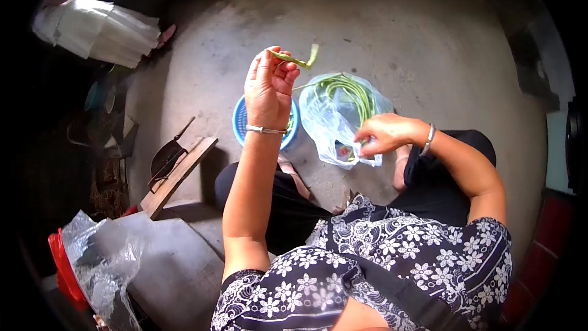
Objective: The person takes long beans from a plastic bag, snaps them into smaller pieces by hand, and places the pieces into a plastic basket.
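Observation:
My left hand (269, 86) is raised, its fingers pinching a piece of long green bean (294, 59) with a bent, pale end. Below it, partly hidden behind my wrist, sits a blue plastic basket (239, 124) with some green bits inside. A clear plastic bag (315, 124) lies open on the floor to the right of the basket. Long green beans (350, 89) curl inside that bag. At the bag's near right edge my right hand (389, 133) has its fingers curled closed against the plastic; what they hold is hidden.
At left a wooden board (187, 171) leans beside a dark cleaver-like tool (165, 162). Crumpled clear plastic (107, 263) and a red bag (66, 270) lie on a grey surface at lower left. Another person in a pale skirt (101, 30) is at upper left.

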`<state>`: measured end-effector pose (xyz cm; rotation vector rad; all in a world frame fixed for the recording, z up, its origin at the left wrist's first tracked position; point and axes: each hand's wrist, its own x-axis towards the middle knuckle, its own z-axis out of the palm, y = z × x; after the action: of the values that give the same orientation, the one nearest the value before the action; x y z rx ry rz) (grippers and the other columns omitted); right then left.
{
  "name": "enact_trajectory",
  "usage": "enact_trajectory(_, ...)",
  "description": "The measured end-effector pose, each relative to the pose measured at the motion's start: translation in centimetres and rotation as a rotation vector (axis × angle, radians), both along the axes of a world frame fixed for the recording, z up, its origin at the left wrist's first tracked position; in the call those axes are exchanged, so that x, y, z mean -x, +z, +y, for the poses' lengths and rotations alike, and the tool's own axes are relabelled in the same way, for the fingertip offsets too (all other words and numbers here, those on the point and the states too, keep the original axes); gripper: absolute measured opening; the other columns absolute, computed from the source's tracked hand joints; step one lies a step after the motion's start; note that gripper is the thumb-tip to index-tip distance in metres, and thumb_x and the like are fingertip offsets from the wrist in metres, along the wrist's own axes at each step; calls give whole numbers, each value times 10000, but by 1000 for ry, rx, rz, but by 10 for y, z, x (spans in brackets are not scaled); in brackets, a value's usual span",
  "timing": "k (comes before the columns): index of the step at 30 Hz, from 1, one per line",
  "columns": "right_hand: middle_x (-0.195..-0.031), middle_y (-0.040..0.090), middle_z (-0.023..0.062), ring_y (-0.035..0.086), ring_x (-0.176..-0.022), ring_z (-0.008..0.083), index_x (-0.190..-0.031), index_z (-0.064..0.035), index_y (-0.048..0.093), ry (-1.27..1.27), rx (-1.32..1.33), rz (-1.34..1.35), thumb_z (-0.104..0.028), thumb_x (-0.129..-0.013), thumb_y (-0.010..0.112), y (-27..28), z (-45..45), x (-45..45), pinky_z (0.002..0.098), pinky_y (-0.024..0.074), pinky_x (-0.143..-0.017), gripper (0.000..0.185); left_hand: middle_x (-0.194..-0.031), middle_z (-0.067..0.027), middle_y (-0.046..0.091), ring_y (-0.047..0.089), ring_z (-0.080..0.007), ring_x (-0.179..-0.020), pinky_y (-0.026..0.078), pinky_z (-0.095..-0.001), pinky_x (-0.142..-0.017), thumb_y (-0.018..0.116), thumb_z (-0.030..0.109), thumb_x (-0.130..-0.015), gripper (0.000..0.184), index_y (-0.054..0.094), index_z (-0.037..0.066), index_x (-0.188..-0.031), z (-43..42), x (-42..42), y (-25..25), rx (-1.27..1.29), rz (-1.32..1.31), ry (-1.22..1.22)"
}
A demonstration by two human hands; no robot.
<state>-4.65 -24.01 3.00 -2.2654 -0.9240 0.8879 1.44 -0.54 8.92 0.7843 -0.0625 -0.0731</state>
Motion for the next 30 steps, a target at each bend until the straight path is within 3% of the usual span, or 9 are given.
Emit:
enact_trajectory(3,-898,637,109,614,-792,178,-1132,-55,578,-247,-481,-1,-254,-875,540,-21,16,-8,314,480,-680,328,-901,-119,594,599,-169,-796,540,-268,-736,496,167,-912,198,529,-6,-1002,-7,4,-3,128,53,-129)
enact_trajectory(5,-1001,596,70,604,-788,110,-1222,-115,524,-442,-506,427,-278,-918,462,17,23,-20,208,482,-626,350,-917,-123,591,605,-181,-819,537,-265,-747,497,154,-910,196,523,-9,-1014,-13,8,-3,232,119,-187)
enact_trajectory(7,-1086,569,87,597,-794,140,-1293,-84,427,-489,-706,669,-367,-885,497,13,25,-31,247,497,-600,502,-954,-143,581,606,-200,-862,527,-270,-790,497,120,-905,199,499,-34,-1032,-18,13,-5,348,147,-253)
enact_trajectory(10,-1148,533,118,575,-874,162,-1378,-71,246,-565,-1023,794,-323,-875,498,27,24,-30,239,470,-650,616,-966,-165,571,600,-210,-881,519,-284,-831,492,104,-904,211,481,-63,-1032,-23,19,-6,420,198,-303)
enact_trajectory(13,-1127,547,108,576,-903,176,-1347,-100,304,-626,-1291,854,-310,-869,505,32,15,-38,237,462,-658,560,-969,-168,569,599,-215,-887,518,-283,-834,485,101,-907,216,477,-69,-1039,-20,23,-11,412,230,-307)
enact_trajectory(14,-1060,579,81,585,-866,146,-1269,-88,418,-656,-1387,866,-301,-882,508,35,13,-39,227,463,-647,452,-975,-178,573,602,-221,-881,522,-286,-824,479,78,-901,204,482,-79,-1031,-19,23,-13,417,247,-300)
enact_trajectory(18,-875,617,26,588,-759,82,-1075,-42,582,-802,-1411,788,-236,-906,510,42,5,-43,200,460,-634,267,-971,-156,589,616,-191,-834,528,-290,-783,470,92,-899,192,532,-60,-998,-18,28,-15,318,300,-360)
enact_trajectory(25,-858,616,39,572,-713,87,-1010,-31,598,-779,-1411,679,-210,-897,531,51,0,-43,211,476,-658,222,-943,-149,603,619,-178,-799,532,-279,-751,467,103,-894,210,522,-36,-1041,-21,33,-22,272,305,-421)
enact_trajectory(30,-853,626,49,575,-697,90,-972,-46,600,-821,-1401,640,-206,-892,541,51,0,-41,222,476,-655,188,-947,-144,596,609,-179,-785,519,-259,-705,448,77,-886,233,496,-25,-1090,-23,33,-19,41,221,-439)
